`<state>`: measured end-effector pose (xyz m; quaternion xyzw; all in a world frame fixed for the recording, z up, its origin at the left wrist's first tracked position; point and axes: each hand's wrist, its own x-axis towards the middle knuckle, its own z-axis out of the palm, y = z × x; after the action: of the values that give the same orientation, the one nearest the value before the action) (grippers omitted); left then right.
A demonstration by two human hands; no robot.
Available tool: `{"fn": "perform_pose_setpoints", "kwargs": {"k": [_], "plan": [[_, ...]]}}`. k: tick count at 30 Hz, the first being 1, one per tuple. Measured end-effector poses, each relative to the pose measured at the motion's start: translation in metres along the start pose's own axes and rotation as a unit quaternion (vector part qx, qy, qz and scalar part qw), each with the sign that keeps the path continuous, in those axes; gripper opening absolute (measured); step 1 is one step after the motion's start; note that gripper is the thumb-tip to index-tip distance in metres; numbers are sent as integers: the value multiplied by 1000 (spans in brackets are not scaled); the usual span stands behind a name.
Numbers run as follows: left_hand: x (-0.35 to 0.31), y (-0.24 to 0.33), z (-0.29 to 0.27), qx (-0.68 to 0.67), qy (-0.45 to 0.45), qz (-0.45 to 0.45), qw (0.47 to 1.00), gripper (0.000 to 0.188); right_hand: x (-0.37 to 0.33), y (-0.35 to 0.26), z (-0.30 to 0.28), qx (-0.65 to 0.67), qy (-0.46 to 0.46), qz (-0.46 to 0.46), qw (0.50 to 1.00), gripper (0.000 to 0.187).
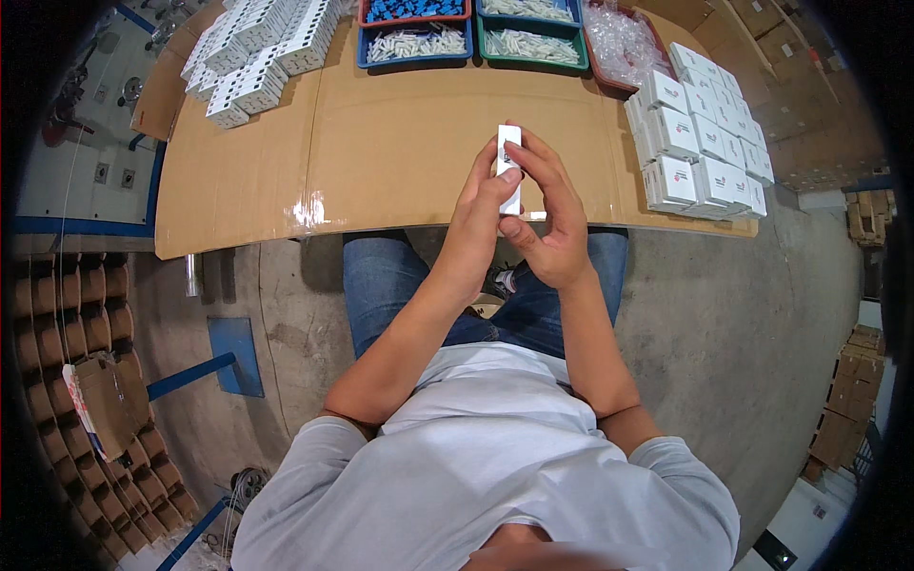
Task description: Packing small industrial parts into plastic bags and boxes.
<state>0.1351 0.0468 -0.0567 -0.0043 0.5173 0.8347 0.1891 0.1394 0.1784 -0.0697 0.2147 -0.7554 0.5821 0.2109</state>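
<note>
Item in hand — one small white carton [509, 164], long and narrow, held upright above the near edge of the bench [400, 152], roughly at the middle of that edge. Your left hand [481, 205] wraps its lower left side, thumb pressed across the front face; your right hand [547, 214] closes on it from the right, fingers curled up behind and thumb at the base. Both hands grip the carton; neither is free.

Step, as judged: you seem to be closing or squaring up the carton — the top end stands clear of your fingers, and whether its flap is tucked cannot be told. The next move likely calls for a firm pinch at the top end while the lower hand keeps the body from twisting, then a clear spot to set it down.

Bench surface — brown cardboard sheeting, bare in the middle.

Right edge of the bench: a stack of finished white boxes [700, 143], packed in close rows, near your right hand but apart from it.

Far left corner: a second heap of white boxes [257, 57], lying less neatly.

Far edge, centre: blue tray of white parts [416, 45], green tray of white parts [533, 46], a red tray of blue parts [412, 9] behind.

Far right: bin of clear plastic bags [619, 43].
</note>
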Motion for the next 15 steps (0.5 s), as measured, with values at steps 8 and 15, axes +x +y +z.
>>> {"fn": "perform_pose_setpoints", "kwargs": {"k": [8, 15], "plan": [[-4, -7, 5, -60, 1, -22, 998, 56, -2, 5, 6, -41, 9, -56, 998, 62], [-6, -20, 16, -108, 47, -11, 993, 46, -9, 14, 14, -74, 30, -84, 993, 59]]}}
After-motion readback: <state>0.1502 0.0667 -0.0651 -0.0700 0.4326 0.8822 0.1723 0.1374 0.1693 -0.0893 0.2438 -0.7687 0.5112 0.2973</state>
